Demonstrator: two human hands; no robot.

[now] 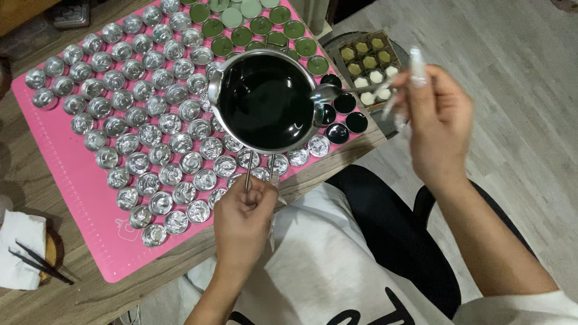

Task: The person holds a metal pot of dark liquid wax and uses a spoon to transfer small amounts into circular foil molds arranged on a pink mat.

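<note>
1. A wooden tabletop (72, 295) is carrying a big pink silicone mat (78, 192), and that mat is the landmark for everything here. Pale grey wood-look flooring (500, 54) is showing off past the mat's right edge.
2. The mat is packed with rows of empty aluminium tealight cups (150, 120), shiny and crinkly-walled. At its top edge, cups with set green wax (253, 30) are sitting in a cluster, some dark olive, some paler mint.
3. At the mat's right edge, a few cups filled with glossy near-black wax (346, 114) are sitting wet-looking, just beside the pot.
4. The left hand (244, 219) is closed tight around the thin wire handle (248, 171) of a stainless pouring pot (268, 99), holding it over the mat's lower right part. The pot is round, with a spout lip at its left, and is full of dark, mirror-smooth liquid wax.
5. The right hand (436, 120) is hovering out past the mat's right edge, fingers pinched shut on the handle of a metal spoon (328, 91), whose bowl is reaching to the pot's rim. The handle end is blurry.
6. Beyond the mat's upper right corner, a dark tray of yellowish and white wax pieces (368, 63) is sitting lower down, off the table.
7. Left of the mat's bottom corner, black tweezers (36, 262) are lying on a crumpled white paper towel (21, 250).
</note>
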